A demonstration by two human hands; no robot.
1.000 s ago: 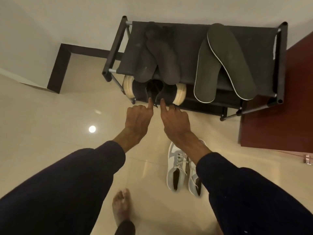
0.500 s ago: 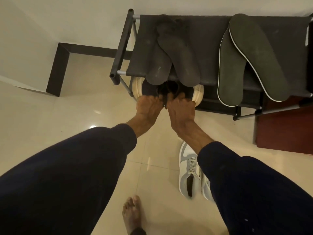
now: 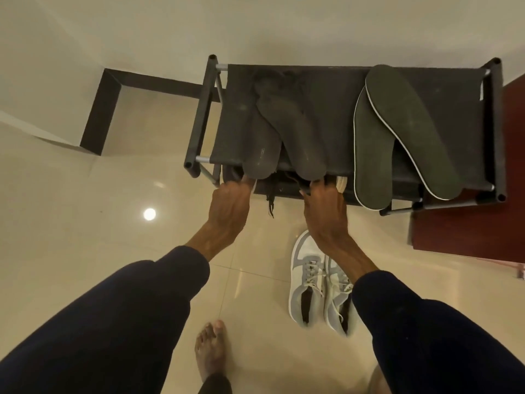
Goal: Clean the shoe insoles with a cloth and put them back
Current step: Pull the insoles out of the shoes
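Onlooker's view of a shoe rack [image 3: 335,89] against a pale wall, seen from above. Two grey insoles [image 3: 289,123] lie overlapped on the left of its dark fabric top shelf, their heels hanging over the front edge. Two white-edged insoles [image 3: 409,129] lie overlapped on the right, also overhanging the front. The left hand [image 3: 230,206] and right hand [image 3: 325,214] reach side by side to the lower shelf, directly below the grey insoles. There a pair of dark shoes [image 3: 231,173] sits mostly hidden, one pale sole [image 3: 342,182] showing beside the right hand and a dark lace [image 3: 270,206] dangling between the two hands. The left fingers [image 3: 247,183] pass under the overhanging insole, so whether they are spread or closed cannot be told. The right fingers [image 3: 326,189] lie slightly apart with their tips out of sight, and any hold on the shoe cannot be told. Both arms wear dark sleeves [image 3: 127,322]. A pair of grey-and-white sneakers [image 3: 309,280] stands on the tiled floor [image 3: 85,223] beneath the right forearm, and a bare foot [image 3: 211,354] stands nearer the viewer.
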